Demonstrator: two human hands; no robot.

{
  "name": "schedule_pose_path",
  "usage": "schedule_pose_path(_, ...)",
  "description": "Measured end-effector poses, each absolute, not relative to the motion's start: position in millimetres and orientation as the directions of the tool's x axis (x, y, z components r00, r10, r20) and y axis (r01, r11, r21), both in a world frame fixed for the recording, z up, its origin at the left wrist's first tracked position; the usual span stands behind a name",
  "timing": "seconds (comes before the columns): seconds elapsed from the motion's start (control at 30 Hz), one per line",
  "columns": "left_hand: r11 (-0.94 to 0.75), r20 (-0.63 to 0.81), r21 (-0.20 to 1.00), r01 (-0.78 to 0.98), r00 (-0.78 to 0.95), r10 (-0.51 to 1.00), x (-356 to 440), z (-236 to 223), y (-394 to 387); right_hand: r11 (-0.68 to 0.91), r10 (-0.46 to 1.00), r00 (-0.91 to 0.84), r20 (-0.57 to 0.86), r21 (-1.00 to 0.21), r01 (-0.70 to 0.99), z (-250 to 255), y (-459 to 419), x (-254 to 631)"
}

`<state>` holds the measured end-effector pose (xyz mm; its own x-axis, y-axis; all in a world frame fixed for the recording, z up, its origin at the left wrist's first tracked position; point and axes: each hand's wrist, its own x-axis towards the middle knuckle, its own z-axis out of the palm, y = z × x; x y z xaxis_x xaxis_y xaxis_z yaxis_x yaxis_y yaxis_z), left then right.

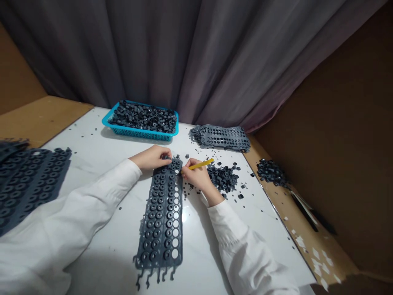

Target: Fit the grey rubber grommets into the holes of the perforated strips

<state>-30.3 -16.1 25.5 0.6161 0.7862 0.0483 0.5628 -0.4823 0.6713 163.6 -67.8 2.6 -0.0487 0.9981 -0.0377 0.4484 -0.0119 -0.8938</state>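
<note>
A dark grey rubber sheet of moulded rings (164, 213) lies lengthwise on the white table in front of me. Most of its right-hand column shows open round holes; the other columns still carry rings. My left hand (155, 157) rests at the sheet's far left corner, its fingers curled against the edge, with the fingertips partly hidden. In my right hand (196, 176) is a yellow pen-like tool (201, 164), held in a pinch like a pencil. The hand is at the sheet's far right edge, and the tool's working tip is hidden behind the fingers.
A blue basket (141, 134) full of small dark rubber pieces stands at the back. Holed sheets (225, 138) are stacked back right. Loose dark pieces (225, 178) are heaped right of my hand, with another pile (272, 172) beyond. More ringed sheets (30, 180) lie at left.
</note>
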Motion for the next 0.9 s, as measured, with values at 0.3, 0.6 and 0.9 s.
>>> schedule_pose_path(0.3,-0.639,-0.008,0.363,0.678,0.688,0.725,-18.8,13.3,-25.9,-0.014,0.998,-0.046,-0.037,-0.906,0.424,2.0,-66.3,164.5)
schedule_pose_path(0.6,-0.536,0.220,0.497,0.683,0.498,0.839,-44.2,61.5,17.6,0.005,0.998,-0.062,-0.025,-0.896,0.444,-1.8,-65.8,164.8)
schedule_pose_path(0.9,-0.144,0.357,0.305,0.941,0.027,0.934,-143.4,80.9,124.9,0.030,0.998,-0.059,0.005,-0.900,0.436,-6.6,-64.0,161.9)
